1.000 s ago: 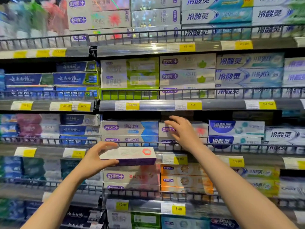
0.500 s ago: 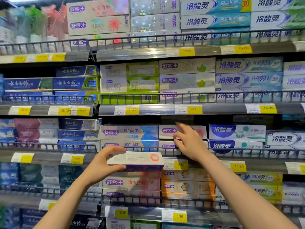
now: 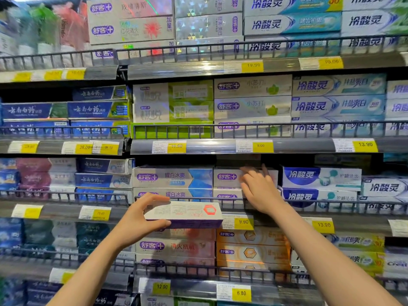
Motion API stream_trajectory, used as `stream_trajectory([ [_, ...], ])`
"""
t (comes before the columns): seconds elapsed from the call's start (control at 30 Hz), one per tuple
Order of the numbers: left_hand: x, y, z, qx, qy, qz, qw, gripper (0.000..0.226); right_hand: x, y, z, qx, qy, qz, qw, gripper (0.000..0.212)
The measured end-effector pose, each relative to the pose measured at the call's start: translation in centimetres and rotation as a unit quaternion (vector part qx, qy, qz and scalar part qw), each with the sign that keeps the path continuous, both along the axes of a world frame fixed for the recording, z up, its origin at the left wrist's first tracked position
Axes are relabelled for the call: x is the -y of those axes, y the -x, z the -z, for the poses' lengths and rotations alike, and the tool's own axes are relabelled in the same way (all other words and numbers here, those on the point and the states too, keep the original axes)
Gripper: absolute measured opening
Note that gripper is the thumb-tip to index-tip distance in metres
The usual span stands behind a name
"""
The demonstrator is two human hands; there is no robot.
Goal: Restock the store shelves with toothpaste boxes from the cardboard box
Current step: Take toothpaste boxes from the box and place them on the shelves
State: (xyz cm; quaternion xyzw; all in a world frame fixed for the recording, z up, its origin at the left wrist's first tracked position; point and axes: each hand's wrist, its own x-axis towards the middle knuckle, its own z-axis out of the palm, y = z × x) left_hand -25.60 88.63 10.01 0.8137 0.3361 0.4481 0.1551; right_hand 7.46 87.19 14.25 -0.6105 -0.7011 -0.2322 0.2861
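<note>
- Store shelves (image 3: 220, 146) fill the head view, stacked with toothpaste boxes behind wire rails and yellow price tags.
- Left hand (image 3: 136, 221) grips one end of a white box (image 3: 187, 214) with a red hexagon, held level in front of the rail, just left of and below the right hand.
- Right hand (image 3: 258, 188), fingers spread, rests on a stacked box (image 3: 227, 177) on the shelf, grasping nothing.

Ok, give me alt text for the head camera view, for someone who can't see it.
A left hand holds a white and purple toothpaste box level before stocked store shelves, while the right hand rests on stacked white boxes behind a grey wire shelf rail.
</note>
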Motion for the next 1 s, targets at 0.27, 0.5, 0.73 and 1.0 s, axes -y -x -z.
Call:
stream_trajectory([
  [0.27, 0.5, -3.6, -0.3, 0.031, 0.037, 0.064, 0.997, 0.038, 5.3, -0.3, 3.4, -0.102, 0.08, -0.194, 0.972, 0.067],
  [0.5, 1.6, -9.9, -1.8, 0.193, 0.281, 0.213, 0.916, 0.029, 9.5, -2.3, 3.4, -0.283, 0.059, -0.177, 0.941, 0.034],
  [0.73, 1.5, -11.9, -1.2, 0.146, 0.221, 0.196, 0.944, 0.024, 11.3, -4.2, 3.6, -0.526, 0.036, -0.184, 0.83, 0.044],
  [1.0, 1.3, -13.4, -0.2, 0.117, 0.202, 0.186, 0.954, 0.016, 11.2, -4.4, 4.3, -0.642, -0.046, -0.229, 0.73, 0.016],
])
